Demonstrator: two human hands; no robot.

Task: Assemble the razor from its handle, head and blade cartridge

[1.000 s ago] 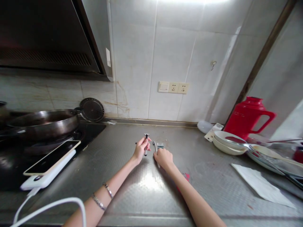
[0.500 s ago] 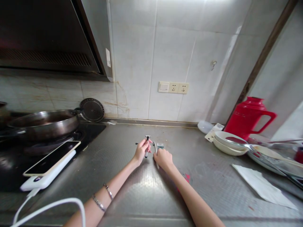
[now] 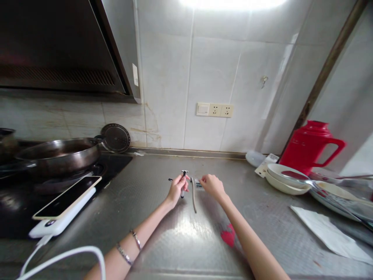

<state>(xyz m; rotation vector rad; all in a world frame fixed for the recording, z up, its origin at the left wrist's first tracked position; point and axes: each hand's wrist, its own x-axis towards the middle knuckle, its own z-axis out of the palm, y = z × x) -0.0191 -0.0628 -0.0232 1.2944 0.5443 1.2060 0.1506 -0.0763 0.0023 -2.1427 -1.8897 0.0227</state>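
Note:
My left hand is closed around the handle of a razor, held upright with its T-shaped head above the fingers. Just right of it, a slim, pale, slightly curved stick lies on the metal counter. My right hand has curled fingers beside a small clear and teal packet or box; whether the fingertips grip it or something else is hidden. A small dark piece lies left of the razor.
At left, a steel pan sits on the black hob, with a phone on a white power bank and its cable. To the right are a red thermos, stacked bowls and a paper napkin.
My right hand has lifted off the pale stick and shifted right, leaving the stick fully in sight. My left hand still holds the razor upright. The view has moved slightly.

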